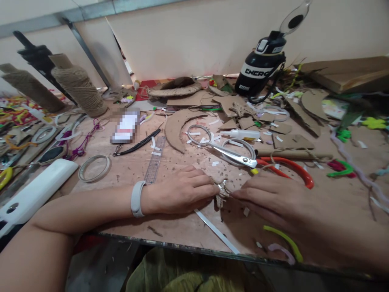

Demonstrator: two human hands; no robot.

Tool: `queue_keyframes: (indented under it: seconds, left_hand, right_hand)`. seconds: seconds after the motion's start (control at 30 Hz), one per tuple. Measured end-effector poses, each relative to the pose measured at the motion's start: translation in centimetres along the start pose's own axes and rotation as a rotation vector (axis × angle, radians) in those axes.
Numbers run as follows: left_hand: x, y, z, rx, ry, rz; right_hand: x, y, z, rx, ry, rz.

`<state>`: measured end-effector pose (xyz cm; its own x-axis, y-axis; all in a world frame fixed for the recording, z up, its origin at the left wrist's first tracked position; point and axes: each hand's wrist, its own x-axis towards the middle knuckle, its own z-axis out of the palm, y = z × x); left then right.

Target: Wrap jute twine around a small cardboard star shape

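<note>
- The small tan piece (223,190), apparently bound with twine, is held low over or on the near part of the tabletop (179,229), between both hands.
- By the left hand (184,190) its left side is covered; that grip is closed on it, fingertips overlapping.
- By the right hand (273,198) its right edge is met; whether that grip is pinched or merely touching cannot be told.
- Its long axis is laid roughly near to far, across the line joining the hands; the left fingers are set closer.
- A white strip (216,231) is seen on the near side, silver scissors (231,153) just beyond on the far side.
</note>
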<state>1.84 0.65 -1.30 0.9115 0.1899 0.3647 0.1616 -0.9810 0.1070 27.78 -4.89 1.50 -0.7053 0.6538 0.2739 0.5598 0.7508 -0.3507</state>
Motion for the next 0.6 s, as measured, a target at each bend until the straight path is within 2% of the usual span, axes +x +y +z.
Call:
queue_keyframes:
  seconds: [0.13, 0.33, 0.6]
  left_hand:
    - [0.1, 0.0, -0.5, -0.013, -0.022, 0.021]
    - [0.1, -0.1, -1.0, -0.012, -0.068, 0.035]
    - [-0.1, -0.2, -0.7, -0.008, -0.045, 0.066]
  right_hand:
    - [-0.4, -0.8, -0.1, 0.051, -0.057, 0.019]
    - [-0.6, -1.3, 0.5, 0.086, -0.062, 0.018]
    - [-0.6, -1.2, 0.8, 0.08, -0.069, 0.014]
